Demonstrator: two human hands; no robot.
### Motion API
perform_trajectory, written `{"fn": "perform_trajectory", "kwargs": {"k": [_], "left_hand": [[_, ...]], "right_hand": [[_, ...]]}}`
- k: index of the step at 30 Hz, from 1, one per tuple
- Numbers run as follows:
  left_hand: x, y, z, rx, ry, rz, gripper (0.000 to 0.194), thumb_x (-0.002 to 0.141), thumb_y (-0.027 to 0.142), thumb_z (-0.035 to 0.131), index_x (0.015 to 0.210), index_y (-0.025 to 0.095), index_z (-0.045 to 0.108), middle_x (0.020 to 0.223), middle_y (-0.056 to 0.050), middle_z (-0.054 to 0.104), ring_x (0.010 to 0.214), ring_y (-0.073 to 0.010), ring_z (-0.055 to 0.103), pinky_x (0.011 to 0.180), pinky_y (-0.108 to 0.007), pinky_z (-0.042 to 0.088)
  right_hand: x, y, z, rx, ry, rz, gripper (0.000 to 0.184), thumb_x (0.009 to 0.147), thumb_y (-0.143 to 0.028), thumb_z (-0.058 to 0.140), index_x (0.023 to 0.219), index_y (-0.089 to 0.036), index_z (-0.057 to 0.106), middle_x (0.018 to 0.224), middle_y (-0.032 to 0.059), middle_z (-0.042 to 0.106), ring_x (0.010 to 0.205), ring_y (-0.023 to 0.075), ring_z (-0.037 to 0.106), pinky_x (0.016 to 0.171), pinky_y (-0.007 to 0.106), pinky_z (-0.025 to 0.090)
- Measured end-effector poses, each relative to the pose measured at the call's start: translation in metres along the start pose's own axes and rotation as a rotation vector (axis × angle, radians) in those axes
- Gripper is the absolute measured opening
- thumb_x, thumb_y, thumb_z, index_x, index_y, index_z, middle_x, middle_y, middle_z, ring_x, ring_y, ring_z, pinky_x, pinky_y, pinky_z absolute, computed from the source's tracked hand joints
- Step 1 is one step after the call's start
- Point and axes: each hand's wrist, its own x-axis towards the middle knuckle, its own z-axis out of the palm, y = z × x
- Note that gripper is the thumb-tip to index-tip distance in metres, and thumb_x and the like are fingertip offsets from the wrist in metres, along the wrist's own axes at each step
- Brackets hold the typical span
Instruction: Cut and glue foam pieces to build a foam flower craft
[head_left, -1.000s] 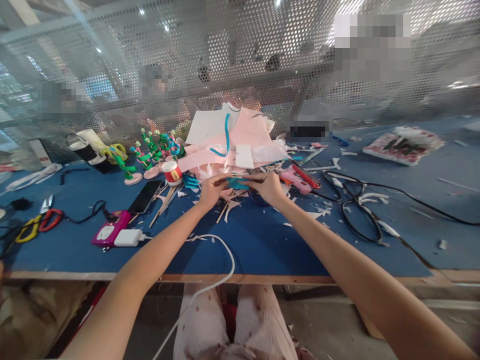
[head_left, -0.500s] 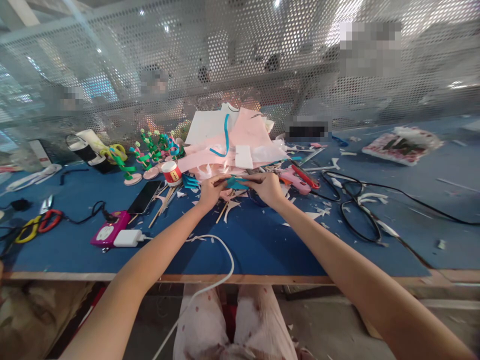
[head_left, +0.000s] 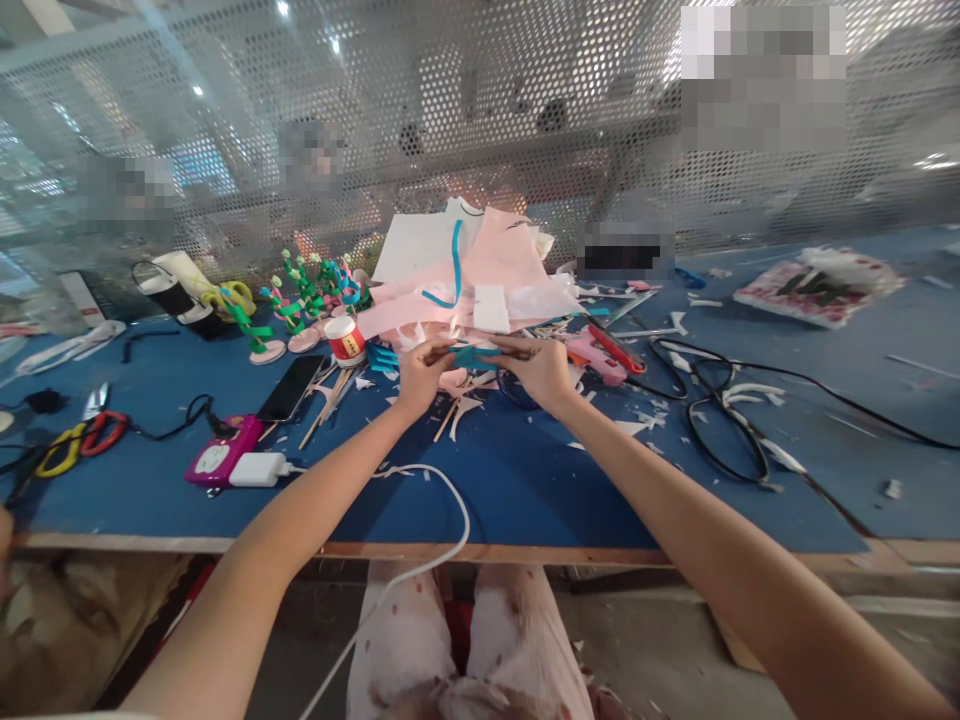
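Between my two hands is a small teal piece (head_left: 474,356), thin like paper or foam sheet. My left hand (head_left: 426,378) pinches its left end, and my right hand (head_left: 538,370) pinches the right end. Fingers partly cover it, so its full shape is hidden. Just left of my left hand lie more folded teal pieces (head_left: 384,357). Behind the hands sits a pile of pink sheets (head_left: 506,250) with a curved teal strip (head_left: 456,265) and a white block (head_left: 491,309) on top. A pink glue gun (head_left: 596,357) rests right of my right hand.
A red-and-white tub (head_left: 345,342), a phone (head_left: 292,388) and small green-leaved craft figures (head_left: 300,300) stand to the left. Nearer are a magenta power block (head_left: 225,452), scissors (head_left: 94,425) and a white cable (head_left: 450,490). Black cable (head_left: 697,430) loops at right among scraps.
The view has shifted slightly. Both hands keep their pinch on the teal piece, which has tilted or bent a little between the fingers.
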Motion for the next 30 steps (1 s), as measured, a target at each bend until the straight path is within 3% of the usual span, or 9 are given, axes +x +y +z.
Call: {"fn": "perform_trajectory", "kwargs": {"k": [12,21,26,30], "left_hand": [[-0.0013,0.0007,-0.0002,0.03,-0.026,0.021,0.017,0.067,0.026,0.068,0.08,0.017,0.071,0.082,-0.003,0.072,0.073,-0.0174,0.067,0.074,-0.036,0.056],[-0.0014,0.0029,0.0019,0.008,-0.004,0.058,0.015,0.065,0.024,0.068,0.079,0.018,0.072,0.083,-0.002,0.073,0.074,-0.0174,0.068,0.069,-0.032,0.057],[-0.0006,0.0009,0.0009,0.041,0.009,0.07,0.015,0.066,0.021,0.067,0.081,0.018,0.072,0.085,-0.003,0.073,0.08,-0.019,0.068,0.075,-0.035,0.056],[0.0009,-0.0009,-0.0012,0.058,0.013,0.07,0.015,0.067,0.02,0.067,0.08,0.017,0.072,0.084,-0.004,0.073,0.082,-0.0194,0.067,0.079,-0.036,0.055]], "right_hand": [[0.0019,-0.0013,-0.0017,0.021,-0.001,0.055,0.039,0.056,-0.04,0.074,0.083,-0.011,0.076,0.065,0.0079,0.071,0.058,0.02,0.063,0.056,0.031,0.051],[0.0036,0.0009,-0.002,0.127,-0.042,0.122,0.042,0.047,-0.041,0.079,0.077,-0.012,0.076,0.065,0.0071,0.07,0.055,0.0179,0.062,0.056,0.031,0.053],[0.0047,0.0009,-0.0024,0.188,-0.108,0.232,0.047,0.038,-0.042,0.082,0.072,-0.011,0.073,0.063,0.0074,0.07,0.057,0.0201,0.065,0.058,0.033,0.055],[0.0053,0.0043,-0.0021,0.173,-0.157,0.252,0.044,0.039,-0.044,0.082,0.067,-0.012,0.07,0.059,0.0065,0.068,0.054,0.0201,0.064,0.057,0.032,0.055]]}}
